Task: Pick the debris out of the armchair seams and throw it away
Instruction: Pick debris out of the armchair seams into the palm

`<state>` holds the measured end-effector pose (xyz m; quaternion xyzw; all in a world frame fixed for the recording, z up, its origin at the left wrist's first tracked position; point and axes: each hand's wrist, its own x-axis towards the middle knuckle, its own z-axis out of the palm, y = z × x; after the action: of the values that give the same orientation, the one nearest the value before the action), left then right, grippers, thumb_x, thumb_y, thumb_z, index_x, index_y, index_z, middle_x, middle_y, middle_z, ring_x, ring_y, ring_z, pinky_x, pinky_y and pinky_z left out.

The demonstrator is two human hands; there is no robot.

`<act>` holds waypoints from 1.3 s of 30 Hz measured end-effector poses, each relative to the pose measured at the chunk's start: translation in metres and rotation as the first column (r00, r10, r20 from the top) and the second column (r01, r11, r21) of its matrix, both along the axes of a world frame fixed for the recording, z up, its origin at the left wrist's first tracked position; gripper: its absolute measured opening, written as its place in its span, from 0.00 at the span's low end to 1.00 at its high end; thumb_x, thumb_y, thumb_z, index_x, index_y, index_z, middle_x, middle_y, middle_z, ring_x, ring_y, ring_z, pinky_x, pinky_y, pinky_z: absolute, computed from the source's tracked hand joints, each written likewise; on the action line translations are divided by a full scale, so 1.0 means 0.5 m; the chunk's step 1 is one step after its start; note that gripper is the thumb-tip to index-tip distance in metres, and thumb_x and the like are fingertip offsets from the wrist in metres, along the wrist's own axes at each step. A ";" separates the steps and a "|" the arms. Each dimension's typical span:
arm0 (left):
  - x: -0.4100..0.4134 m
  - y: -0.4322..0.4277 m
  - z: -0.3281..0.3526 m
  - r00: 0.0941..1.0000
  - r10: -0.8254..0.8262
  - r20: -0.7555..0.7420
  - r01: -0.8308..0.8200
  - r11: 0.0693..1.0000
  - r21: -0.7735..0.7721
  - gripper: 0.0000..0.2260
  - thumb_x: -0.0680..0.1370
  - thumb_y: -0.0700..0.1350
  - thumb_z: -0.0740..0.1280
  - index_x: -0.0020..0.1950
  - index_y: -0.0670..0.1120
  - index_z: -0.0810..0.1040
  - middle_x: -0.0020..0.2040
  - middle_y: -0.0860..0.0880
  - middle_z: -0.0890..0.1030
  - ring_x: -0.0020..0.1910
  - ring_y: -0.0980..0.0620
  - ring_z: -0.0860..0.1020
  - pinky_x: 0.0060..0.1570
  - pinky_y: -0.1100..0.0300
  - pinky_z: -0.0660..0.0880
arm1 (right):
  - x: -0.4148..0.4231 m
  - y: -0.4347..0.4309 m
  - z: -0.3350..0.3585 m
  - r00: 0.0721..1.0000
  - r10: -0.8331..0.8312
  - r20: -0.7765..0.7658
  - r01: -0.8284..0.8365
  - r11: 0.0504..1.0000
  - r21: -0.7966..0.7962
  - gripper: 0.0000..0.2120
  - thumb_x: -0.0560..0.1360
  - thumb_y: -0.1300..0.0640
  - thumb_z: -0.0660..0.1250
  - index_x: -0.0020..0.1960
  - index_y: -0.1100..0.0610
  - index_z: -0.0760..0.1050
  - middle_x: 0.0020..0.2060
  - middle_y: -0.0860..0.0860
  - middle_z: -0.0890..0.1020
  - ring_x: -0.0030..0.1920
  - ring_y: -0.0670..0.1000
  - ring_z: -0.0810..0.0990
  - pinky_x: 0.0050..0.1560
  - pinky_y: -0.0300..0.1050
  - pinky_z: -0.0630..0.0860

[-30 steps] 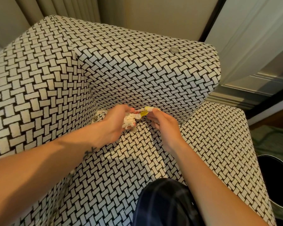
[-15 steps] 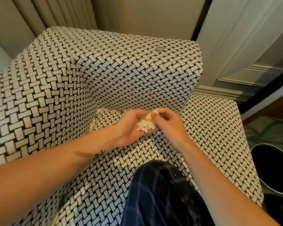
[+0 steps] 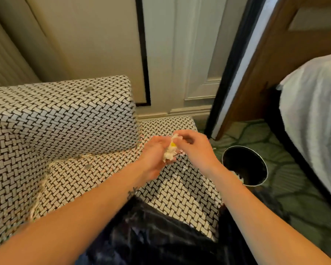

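A black-and-white basket-weave upholstered armchair [image 3: 65, 119] fills the left. Above the right part of its seat, the left hand [image 3: 153, 159] is cupped palm-up, fingers curled around a crumpled wad of white and yellow debris [image 3: 170, 151]. The right hand [image 3: 194, 148] meets it from the right, fingertips pinching the top of the same wad. Just right of the chair, a round black waste bin with a silver rim [image 3: 245, 163] stands on the green patterned carpet [image 3: 294, 197], holding some pale scraps. A small grey disc [image 3: 87, 166] lies on the seat near the back seam.
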<state>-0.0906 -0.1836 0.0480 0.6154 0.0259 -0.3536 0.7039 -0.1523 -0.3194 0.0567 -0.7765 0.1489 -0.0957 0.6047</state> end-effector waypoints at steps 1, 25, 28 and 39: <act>-0.013 -0.034 0.003 1.000 0.001 0.006 -0.001 1.000 0.010 0.12 0.83 0.41 0.65 0.66 0.42 0.76 0.61 0.39 0.83 0.47 0.50 0.82 0.40 0.58 0.79 | -0.013 -0.030 -0.001 1.000 -0.029 0.004 0.029 1.000 -0.007 0.10 0.79 0.59 0.70 0.60 0.53 0.82 0.53 0.45 0.85 0.52 0.44 0.82 0.50 0.35 0.78; -0.082 -0.660 -0.284 0.875 -0.063 -0.480 0.039 0.997 -0.061 0.19 0.85 0.45 0.56 0.44 0.40 0.83 0.37 0.43 0.87 0.43 0.46 0.82 0.47 0.53 0.76 | -0.134 -0.560 -0.338 0.822 -0.462 -0.333 0.569 0.648 0.506 0.12 0.78 0.62 0.67 0.60 0.55 0.83 0.57 0.50 0.86 0.61 0.49 0.82 0.66 0.53 0.77; -0.084 -0.699 -0.304 0.870 -0.012 -0.493 -0.003 1.000 -0.030 0.14 0.85 0.45 0.56 0.48 0.40 0.77 0.44 0.43 0.85 0.44 0.45 0.78 0.52 0.50 0.74 | -0.132 -0.599 -0.373 0.778 -0.494 -0.388 0.628 0.586 0.512 0.14 0.79 0.62 0.65 0.61 0.53 0.83 0.56 0.49 0.86 0.60 0.48 0.81 0.63 0.51 0.78; -0.102 -0.699 -0.331 0.881 0.010 -0.473 -0.010 1.000 0.002 0.22 0.85 0.52 0.57 0.78 0.47 0.68 0.82 0.44 0.61 0.82 0.39 0.55 0.78 0.41 0.57 | -0.166 -0.601 -0.396 0.757 -0.501 -0.420 0.649 0.502 0.572 0.14 0.83 0.63 0.60 0.65 0.57 0.78 0.63 0.54 0.81 0.65 0.52 0.79 0.60 0.44 0.77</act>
<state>-0.1414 -0.5333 -0.1174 0.5103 0.1998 -0.4893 0.6784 -0.2351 -0.6201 -0.1411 -0.4038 0.4837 -0.1513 0.7616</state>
